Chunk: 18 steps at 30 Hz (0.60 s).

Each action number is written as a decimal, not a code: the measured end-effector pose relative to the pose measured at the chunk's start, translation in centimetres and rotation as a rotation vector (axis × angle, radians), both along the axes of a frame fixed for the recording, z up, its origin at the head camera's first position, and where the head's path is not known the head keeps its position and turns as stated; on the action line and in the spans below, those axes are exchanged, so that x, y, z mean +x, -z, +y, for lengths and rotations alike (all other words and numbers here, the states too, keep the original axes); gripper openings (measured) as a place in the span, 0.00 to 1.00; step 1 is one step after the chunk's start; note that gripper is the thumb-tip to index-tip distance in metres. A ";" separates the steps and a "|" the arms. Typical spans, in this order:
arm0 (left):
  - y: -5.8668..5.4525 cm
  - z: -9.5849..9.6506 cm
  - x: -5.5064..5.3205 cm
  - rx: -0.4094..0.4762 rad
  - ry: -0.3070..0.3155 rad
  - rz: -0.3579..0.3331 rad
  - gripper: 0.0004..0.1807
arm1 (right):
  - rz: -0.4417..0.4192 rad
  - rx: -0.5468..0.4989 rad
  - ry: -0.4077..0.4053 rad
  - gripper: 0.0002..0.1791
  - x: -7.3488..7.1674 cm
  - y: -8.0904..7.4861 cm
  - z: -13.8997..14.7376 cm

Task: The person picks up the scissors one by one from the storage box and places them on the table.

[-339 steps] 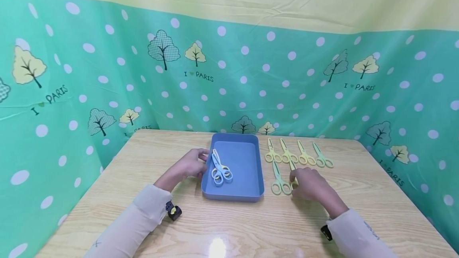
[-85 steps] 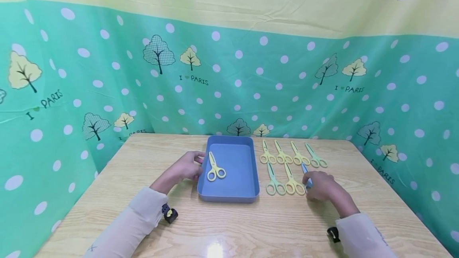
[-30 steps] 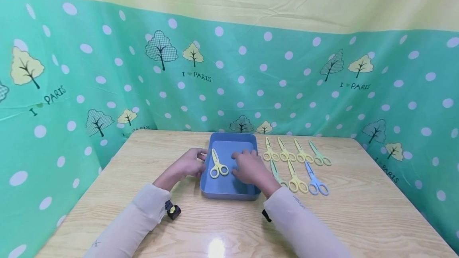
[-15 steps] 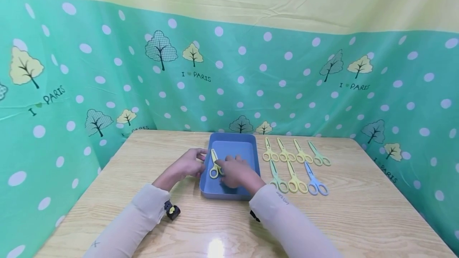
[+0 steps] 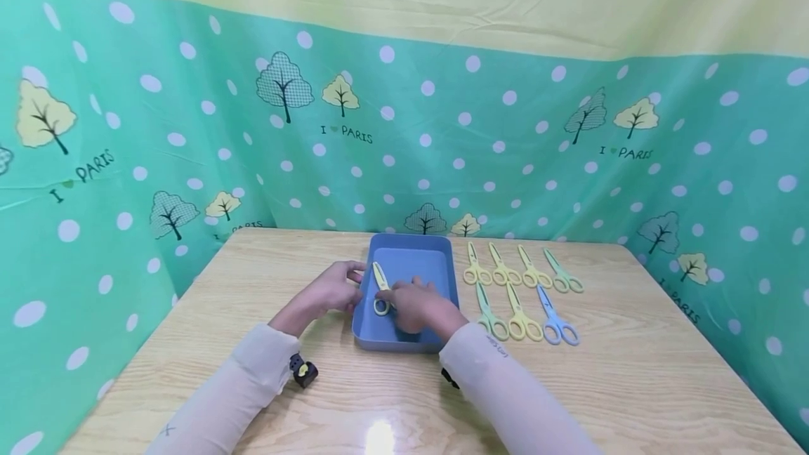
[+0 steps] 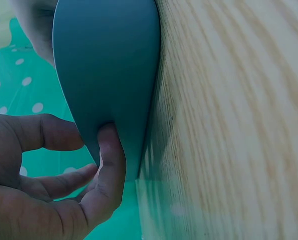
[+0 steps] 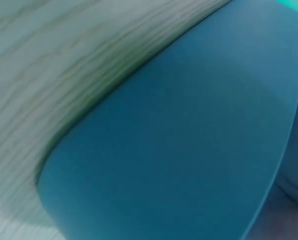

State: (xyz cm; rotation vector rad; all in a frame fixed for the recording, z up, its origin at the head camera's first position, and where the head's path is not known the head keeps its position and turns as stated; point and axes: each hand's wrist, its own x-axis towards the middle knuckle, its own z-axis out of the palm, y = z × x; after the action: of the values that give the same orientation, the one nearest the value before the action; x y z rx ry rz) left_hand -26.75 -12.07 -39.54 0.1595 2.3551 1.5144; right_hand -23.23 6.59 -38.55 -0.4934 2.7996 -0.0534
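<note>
In the head view, a blue-grey tray (image 5: 445,269) stands on the table with one pair of yellow scissors (image 5: 380,278) inside, blades pointing away. My right hand (image 5: 413,306) is in the tray, its thumb and fingers pinching the scissors' handles, which they partly cover. My left hand (image 5: 335,288) holds the tray's left wall. The left wrist view shows fingers on both sides of the tray's rim (image 6: 106,65). Only the tray's outer wall (image 7: 178,130) and part of the right hand show in the right wrist view; the scissors are hidden there.
Right of the tray, scissors lie in two rows. The far row has three yellow pairs (image 5: 506,274) and a green pair (image 5: 562,272). Nearer lie another green pair (image 5: 491,318), a yellow one (image 5: 523,321) and blue scissors (image 5: 556,325). A patterned curtain (image 5: 404,146) hangs behind the table (image 5: 354,399).
The blue scissors went from the tray to the near row, beside the yellow pair placed earlier. My right hand then returned to the tray and took hold of the yellow scissors, which shifted slightly.
</note>
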 end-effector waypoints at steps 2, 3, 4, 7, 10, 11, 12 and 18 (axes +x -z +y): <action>0.1 0.0 0.0 0.003 0.003 0.002 0.44 | 0.006 -0.008 -0.007 0.31 0.1 -0.2 0.3; 0.1 0.0 0.0 0.003 0.003 0.005 0.44 | 0.012 -0.010 -0.010 0.31 0.1 -0.2 0.4; 0.0 0.0 0.0 0.000 0.007 0.010 0.44 | 0.019 -0.015 -0.012 0.30 0.1 -0.2 0.5; 0.0 -0.1 0.0 -0.014 0.007 0.017 0.44 | 0.047 -0.019 -0.032 0.26 0.1 -0.3 0.9; 0.0 -0.1 0.0 -0.028 0.007 0.018 0.44 | 0.072 -0.027 -0.045 0.24 0.1 0.0 1.1; 0.0 -0.2 0.0 -0.028 0.006 0.016 0.44 | 0.082 -0.027 -0.051 0.23 0.1 0.1 1.1; 0.0 -0.1 0.0 -0.027 0.006 0.015 0.44 | 0.090 -0.030 -0.054 0.22 0.1 0.2 1.1; 0.0 0.0 0.1 -0.013 0.012 0.013 0.44 | 0.125 -0.020 -0.061 0.19 0.1 0.7 1.1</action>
State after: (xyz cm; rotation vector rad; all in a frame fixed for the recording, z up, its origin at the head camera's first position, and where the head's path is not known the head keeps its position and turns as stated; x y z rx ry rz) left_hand -26.65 -12.07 -39.56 0.1805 2.3701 1.4964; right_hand -23.15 7.67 -39.21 -0.6068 2.9056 -0.0395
